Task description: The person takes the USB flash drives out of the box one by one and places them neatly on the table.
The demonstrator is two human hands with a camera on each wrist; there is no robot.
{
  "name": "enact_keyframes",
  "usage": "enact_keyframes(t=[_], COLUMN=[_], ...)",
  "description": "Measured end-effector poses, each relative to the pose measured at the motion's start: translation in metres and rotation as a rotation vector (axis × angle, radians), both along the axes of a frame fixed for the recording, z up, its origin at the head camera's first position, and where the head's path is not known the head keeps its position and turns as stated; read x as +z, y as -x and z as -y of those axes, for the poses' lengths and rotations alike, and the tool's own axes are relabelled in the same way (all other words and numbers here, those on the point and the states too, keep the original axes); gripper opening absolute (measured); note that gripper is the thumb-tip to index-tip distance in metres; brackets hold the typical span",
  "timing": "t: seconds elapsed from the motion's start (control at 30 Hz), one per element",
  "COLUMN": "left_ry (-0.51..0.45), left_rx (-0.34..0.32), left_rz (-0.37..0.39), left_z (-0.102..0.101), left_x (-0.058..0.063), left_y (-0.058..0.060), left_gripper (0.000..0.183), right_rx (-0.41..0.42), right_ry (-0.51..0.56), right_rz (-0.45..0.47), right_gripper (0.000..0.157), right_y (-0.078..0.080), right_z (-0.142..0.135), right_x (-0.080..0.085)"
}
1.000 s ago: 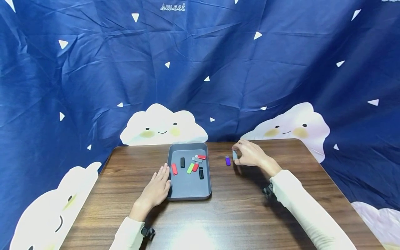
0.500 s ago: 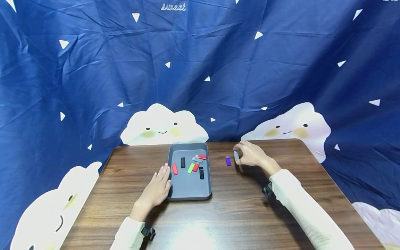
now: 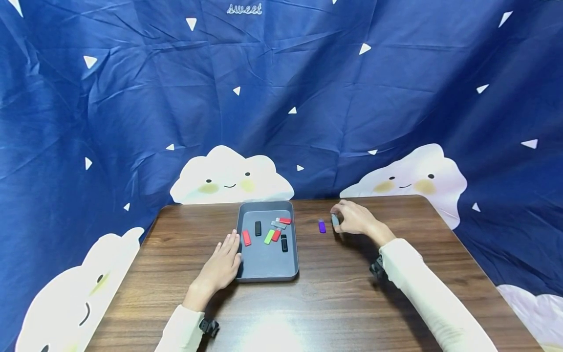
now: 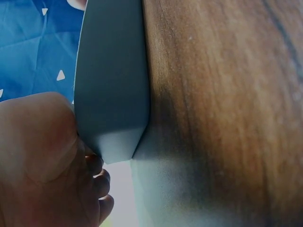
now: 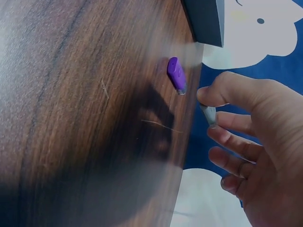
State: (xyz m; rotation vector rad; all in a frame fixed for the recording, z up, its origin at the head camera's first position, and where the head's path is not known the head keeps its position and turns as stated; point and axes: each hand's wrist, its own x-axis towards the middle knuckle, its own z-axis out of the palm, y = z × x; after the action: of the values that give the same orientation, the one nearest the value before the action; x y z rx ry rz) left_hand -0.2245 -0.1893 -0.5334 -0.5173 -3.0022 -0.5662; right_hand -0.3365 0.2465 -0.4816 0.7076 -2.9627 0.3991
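In the head view, your right hand (image 3: 355,218) pinches one gray stick (image 3: 335,220) in its fingers; one purple stick (image 3: 322,226) lies left of them on the tabletop (image 3: 334,293). Your left hand's fingers, straight, lie along one tray (image 3: 268,266). Right of them it holds seven: three red sticks (image 3: 247,238), two black sticks (image 3: 258,228), one green stick (image 3: 268,237), another gray one (image 3: 279,225).

In the left wrist view, the tray's wall stands against that hand (fingertips hidden).

In the right wrist view, lifting seems in hand; next probably calls for a firm pinch and a leftward carry.
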Motion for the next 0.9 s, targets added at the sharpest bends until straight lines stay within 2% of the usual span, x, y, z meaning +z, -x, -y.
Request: enact_keyframes(t=[0.5, 0.9], left_ry=[0.001, 0.013], left_rx=[0.018, 0.023], left_rz=[0.034, 0.045], left_z=[-0.003, -0.003], left_x=[0.008, 0.008], left_y=[-0.001, -0.003], left_gripper=[0.059, 0.058], right_rx=[-0.007, 0.001], right_ry=[0.002, 0.002], right_rz=[0.032, 0.047], right_gripper=[0.051, 0.051], right_y=[0.005, 0.009], right_z=[-0.006, -0.009], right_x=[-0.008, -0.023])
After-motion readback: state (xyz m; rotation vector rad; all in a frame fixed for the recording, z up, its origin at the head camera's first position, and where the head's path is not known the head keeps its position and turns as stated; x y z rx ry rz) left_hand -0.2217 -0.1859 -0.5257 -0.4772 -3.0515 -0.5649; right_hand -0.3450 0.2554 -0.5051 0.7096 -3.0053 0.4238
